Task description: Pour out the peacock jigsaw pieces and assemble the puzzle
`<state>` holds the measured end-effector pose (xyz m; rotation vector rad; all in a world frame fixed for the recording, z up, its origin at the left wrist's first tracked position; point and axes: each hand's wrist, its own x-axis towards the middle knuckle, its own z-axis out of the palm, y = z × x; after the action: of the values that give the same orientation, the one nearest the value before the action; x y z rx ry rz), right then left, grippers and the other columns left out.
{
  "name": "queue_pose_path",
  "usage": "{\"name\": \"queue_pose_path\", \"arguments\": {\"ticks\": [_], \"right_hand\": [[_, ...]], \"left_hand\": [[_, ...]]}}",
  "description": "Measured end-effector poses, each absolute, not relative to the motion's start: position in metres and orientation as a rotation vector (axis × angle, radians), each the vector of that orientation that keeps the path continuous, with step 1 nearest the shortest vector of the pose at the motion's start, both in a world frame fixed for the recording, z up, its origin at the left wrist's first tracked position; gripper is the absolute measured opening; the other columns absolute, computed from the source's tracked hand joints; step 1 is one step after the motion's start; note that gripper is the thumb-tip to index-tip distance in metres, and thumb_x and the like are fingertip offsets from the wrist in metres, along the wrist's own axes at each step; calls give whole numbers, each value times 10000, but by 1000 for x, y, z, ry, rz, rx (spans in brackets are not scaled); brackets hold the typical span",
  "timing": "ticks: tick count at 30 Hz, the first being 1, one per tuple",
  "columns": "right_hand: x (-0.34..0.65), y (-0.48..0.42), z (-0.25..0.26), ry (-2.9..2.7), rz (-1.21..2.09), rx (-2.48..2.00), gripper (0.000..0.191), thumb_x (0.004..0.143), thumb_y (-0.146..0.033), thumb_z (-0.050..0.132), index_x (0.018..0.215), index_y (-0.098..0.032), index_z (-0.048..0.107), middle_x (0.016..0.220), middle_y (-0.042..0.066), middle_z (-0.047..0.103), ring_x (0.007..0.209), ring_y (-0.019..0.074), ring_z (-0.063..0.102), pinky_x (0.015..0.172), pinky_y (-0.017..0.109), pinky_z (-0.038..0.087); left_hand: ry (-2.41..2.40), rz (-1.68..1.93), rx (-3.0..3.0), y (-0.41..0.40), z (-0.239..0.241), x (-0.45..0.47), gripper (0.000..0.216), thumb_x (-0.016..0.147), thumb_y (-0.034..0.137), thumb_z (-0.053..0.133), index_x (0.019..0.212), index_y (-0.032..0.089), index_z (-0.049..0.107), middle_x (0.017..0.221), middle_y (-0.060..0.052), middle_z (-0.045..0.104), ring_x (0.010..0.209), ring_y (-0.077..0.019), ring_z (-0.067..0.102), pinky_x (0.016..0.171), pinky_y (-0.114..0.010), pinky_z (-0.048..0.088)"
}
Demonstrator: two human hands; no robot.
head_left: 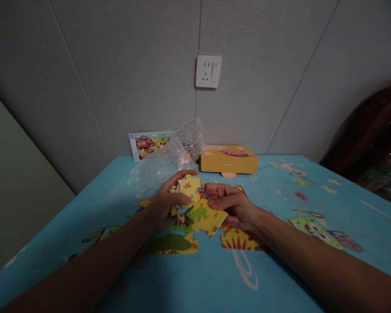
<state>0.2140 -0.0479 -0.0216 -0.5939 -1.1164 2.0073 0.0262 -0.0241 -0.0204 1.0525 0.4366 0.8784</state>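
My left hand (169,200) is closed round a stack of yellow puzzle pieces (189,187), thumb across the front. Between thumb and fingers, my right hand (236,204) pinches a yellow puzzle piece with a green creature on it (208,216), which overlaps the lower part of the stack. Below the hands, a puzzle piece with a dark green tree (172,244) lies on the table at the left. Another piece with a red, spiky plant (237,240) lies to the right, partly hidden by my right hand. A gap separates these two pieces.
A blue cartoon-printed cloth (215,278) covers the table. At the back are a crumpled clear bubble-wrap bag (169,163), an orange box (230,160) and a picture card (150,145) against the wall. A socket (208,71) is on the wall above.
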Motion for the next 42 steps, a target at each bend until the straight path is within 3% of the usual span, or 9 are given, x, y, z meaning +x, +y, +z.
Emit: {"name": "queue_pose_path", "arguments": {"ticks": [6,13,21,27,32,42], "right_hand": [[214,-46,-25,-1124,1894,-788,340,629,-162,727,673,-203,393,424,-110,458,234,12,244,231,116,132],[214,-44,-25,-1050,1958,-720,300,602,-152,694,701,-212,418,361,-115,431,225,25,187,222,123,146],[215,-44,-24,-971,1777,-717,301,609,-160,662,688,-225,379,314,-110,419,221,40,182,238,130,140],[219,-41,-26,-914,1678,-704,307,587,-129,657,676,-222,379,387,-109,445,244,36,198,246,143,141],[222,-36,-31,-953,1556,-706,310,537,-104,647,648,-219,382,438,-96,447,333,70,356,343,179,302],[225,-38,-34,-1487,1023,-895,237,699,-227,669,653,-196,439,545,-76,384,475,61,298,448,197,219]], "left_hand": [[638,1029,1361,-21,-31,26,539,583,66,675,1096,226,636,912,-14,664,771,-187,610,689,-266,482],[678,1031,1563,-22,-23,25,491,601,76,662,1071,218,667,955,-12,664,845,-197,599,750,-258,455],[719,1055,1493,-22,-21,28,524,632,145,727,1146,215,657,984,-18,671,887,-207,610,772,-257,469],[682,977,1211,-24,-16,30,590,671,222,730,1241,255,586,903,-23,689,702,-186,649,654,-284,516],[661,891,1077,-22,-15,29,607,670,240,739,1255,277,581,724,-17,669,560,-202,641,527,-293,503],[686,883,967,-20,-11,26,546,648,245,758,1171,254,602,776,-43,681,551,-216,654,503,-307,511]]}}
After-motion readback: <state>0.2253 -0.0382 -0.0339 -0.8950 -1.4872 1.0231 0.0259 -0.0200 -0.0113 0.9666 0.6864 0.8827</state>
